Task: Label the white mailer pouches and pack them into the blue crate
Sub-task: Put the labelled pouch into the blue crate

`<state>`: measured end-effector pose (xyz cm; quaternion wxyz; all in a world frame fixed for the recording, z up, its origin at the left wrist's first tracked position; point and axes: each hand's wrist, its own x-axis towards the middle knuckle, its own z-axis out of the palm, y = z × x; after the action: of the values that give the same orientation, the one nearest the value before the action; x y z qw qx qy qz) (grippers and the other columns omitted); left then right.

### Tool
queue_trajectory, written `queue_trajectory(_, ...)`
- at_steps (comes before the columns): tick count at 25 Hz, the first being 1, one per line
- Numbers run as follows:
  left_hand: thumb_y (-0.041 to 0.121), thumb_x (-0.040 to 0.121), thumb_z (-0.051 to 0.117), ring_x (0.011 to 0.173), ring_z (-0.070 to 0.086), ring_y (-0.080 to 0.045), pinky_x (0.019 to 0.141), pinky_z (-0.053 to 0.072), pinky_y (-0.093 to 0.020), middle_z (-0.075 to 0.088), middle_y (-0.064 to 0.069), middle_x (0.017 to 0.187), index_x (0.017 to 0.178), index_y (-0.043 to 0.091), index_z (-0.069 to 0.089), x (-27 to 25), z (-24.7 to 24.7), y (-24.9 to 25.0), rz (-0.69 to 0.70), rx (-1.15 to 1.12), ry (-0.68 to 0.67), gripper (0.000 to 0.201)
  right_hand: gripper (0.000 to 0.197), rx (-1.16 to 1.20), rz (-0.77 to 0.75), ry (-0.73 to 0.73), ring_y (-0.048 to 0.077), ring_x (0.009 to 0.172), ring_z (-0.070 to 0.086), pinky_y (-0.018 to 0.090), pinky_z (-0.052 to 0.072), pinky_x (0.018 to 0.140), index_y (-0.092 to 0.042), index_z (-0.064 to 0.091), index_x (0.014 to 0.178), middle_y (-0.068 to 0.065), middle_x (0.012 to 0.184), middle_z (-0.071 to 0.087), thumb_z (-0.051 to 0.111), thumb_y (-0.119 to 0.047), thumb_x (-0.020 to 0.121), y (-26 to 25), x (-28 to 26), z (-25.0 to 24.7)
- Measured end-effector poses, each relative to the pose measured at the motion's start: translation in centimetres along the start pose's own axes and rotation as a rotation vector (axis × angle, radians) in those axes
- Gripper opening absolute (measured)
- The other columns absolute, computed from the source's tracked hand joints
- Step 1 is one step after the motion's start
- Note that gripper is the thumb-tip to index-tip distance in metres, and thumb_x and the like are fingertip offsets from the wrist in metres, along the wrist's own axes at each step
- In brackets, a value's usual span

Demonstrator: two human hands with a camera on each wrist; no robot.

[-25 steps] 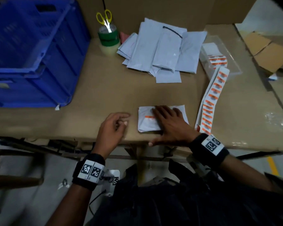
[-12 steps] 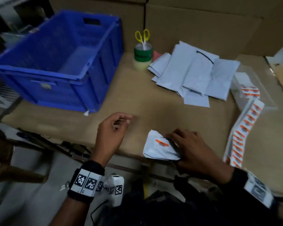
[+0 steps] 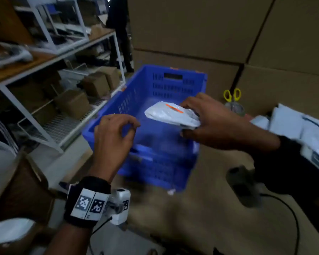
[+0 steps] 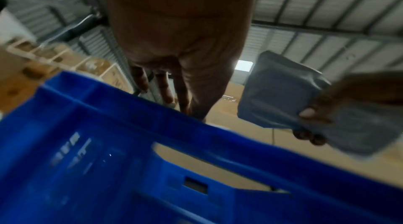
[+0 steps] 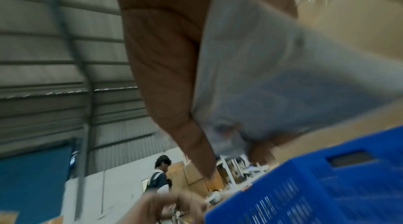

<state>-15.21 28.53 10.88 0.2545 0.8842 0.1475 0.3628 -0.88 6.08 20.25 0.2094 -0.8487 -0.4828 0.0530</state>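
My right hand (image 3: 208, 120) grips a white mailer pouch (image 3: 170, 114) with an orange label on top, holding it in the air over the open blue crate (image 3: 173, 85). The left wrist view shows the same pouch (image 4: 281, 93) pinched from its right side, above the crate rim (image 4: 218, 134). In the right wrist view the pouch (image 5: 272, 65) lies against my palm. My left hand (image 3: 114, 133) hovers over the crate's near left corner with fingers loosely curled, holding nothing. More white pouches (image 3: 291, 124) lie piled on the table at the right.
Yellow-handled scissors (image 3: 232, 94) stand in a tape roll behind the crate's right side. Cardboard boxes (image 3: 210, 34) wall off the back. White metal shelving (image 3: 44, 85) with small boxes stands to the left. A person (image 3: 118, 24) stands far back.
My right hand lifted the labelled pouch off the table edge and carried it left over the crate. The left hand rose over the crate's near corner. My head turned left.
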Motion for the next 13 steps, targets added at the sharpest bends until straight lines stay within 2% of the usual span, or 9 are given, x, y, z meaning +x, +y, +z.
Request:
queue_trajectory(1, 0.019, 0.083, 0.068, 0.112, 0.058, -0.021, 0.096, 0.045, -0.048, 0.068, 0.017, 0.109, 0.095, 0.033, 0.069, 1.8, -0.6, -2.4, 0.009, 0.14, -0.053, 0.019, 0.037, -0.063, 0.063, -0.074, 0.02, 0.091, 0.054, 0.033, 0.042, 0.075, -0.027, 0.06, 0.107, -0.003, 0.099, 0.053, 0.076, -0.042, 0.076, -0.6, 4.3, -0.4)
queue_trajectory(3, 0.021, 0.082, 0.074, 0.123, 0.047, -0.024, 0.096, 0.036, -0.045, 0.064, 0.015, 0.122, 0.102, 0.035, 0.07, 4.8, -1.1, -5.9, -0.018, 0.314, -0.215, 0.025, 0.03, -0.173, 0.165, -0.251, 0.021, 0.082, 0.059, 0.031, 0.042, 0.068, -0.019, 0.064, 0.097, -0.001, 0.088, 0.062, 0.081, -0.035, 0.079, -0.6, 12.4, 0.4)
queue_trajectory(5, 0.027, 0.085, 0.073, 0.131, 0.037, -0.022, 0.098, 0.033, -0.045, 0.057, 0.012, 0.133, 0.112, 0.036, 0.068, 6.5, -1.0, -7.9, -0.041, 0.365, -0.377, 0.029, 0.034, -0.237, 0.229, -0.424, 0.021, 0.075, 0.065, 0.03, 0.05, 0.066, -0.009, 0.071, 0.099, 0.002, 0.078, 0.07, 0.081, -0.034, 0.079, 0.7, 19.6, 2.5)
queue_trajectory(6, 0.029, 0.086, 0.072, 0.133, 0.035, -0.021, 0.1, 0.033, -0.046, 0.054, 0.011, 0.136, 0.116, 0.036, 0.067, 6.9, -0.9, -8.5, -0.041, 0.391, -0.427, 0.031, 0.041, -0.262, 0.266, -0.504, 0.02, 0.075, 0.067, 0.03, 0.053, 0.068, -0.004, 0.072, 0.106, 0.003, 0.081, 0.072, 0.082, -0.034, 0.08, 1.8, 22.7, 4.0)
queue_trajectory(7, 0.031, 0.086, 0.07, 0.134, 0.035, -0.021, 0.101, 0.034, -0.046, 0.054, 0.012, 0.136, 0.116, 0.036, 0.067, 7.0, -0.8, -8.8, -0.025, 0.411, -0.443, 0.031, 0.051, -0.281, 0.302, -0.581, 0.022, 0.085, 0.068, 0.031, 0.054, 0.074, -0.001, 0.069, 0.116, 0.007, 0.093, 0.073, 0.083, -0.036, 0.081, 3.4, 25.2, 5.5)
queue_trajectory(9, 0.033, 0.088, 0.069, 0.134, 0.039, -0.02, 0.1, 0.039, -0.045, 0.059, 0.013, 0.129, 0.112, 0.035, 0.067, 6.7, -0.8, -8.8, -0.038, 0.37, -0.383, 0.024, 0.079, -0.329, 0.382, -0.648, 0.031, 0.118, 0.061, 0.039, 0.053, 0.095, -0.001, 0.058, 0.138, 0.014, 0.134, 0.062, 0.088, -0.043, 0.078, 6.8, 28.9, 8.9)
queue_trajectory(11, 0.035, 0.088, 0.07, 0.131, 0.042, -0.019, 0.094, 0.043, -0.043, 0.062, 0.013, 0.121, 0.106, 0.034, 0.067, 6.5, -0.8, -8.9, -0.074, 0.311, -0.33, 0.018, 0.097, -0.365, 0.398, -0.561, 0.038, 0.132, 0.051, 0.046, 0.048, 0.107, -0.005, 0.05, 0.146, 0.017, 0.15, 0.048, 0.092, -0.047, 0.07, 10.0, 31.2, 12.0)
queue_trajectory(13, 0.037, 0.087, 0.071, 0.131, 0.042, -0.019, 0.092, 0.045, -0.042, 0.064, 0.014, 0.117, 0.103, 0.034, 0.067, 6.4, -0.7, -8.8, -0.074, 0.313, -0.311, 0.017, 0.117, -0.393, 0.362, -0.423, 0.043, 0.144, 0.036, 0.054, 0.036, 0.115, -0.013, 0.031, 0.159, 0.022, 0.159, 0.031, 0.09, -0.055, 0.068, 13.3, 32.3, 15.2)
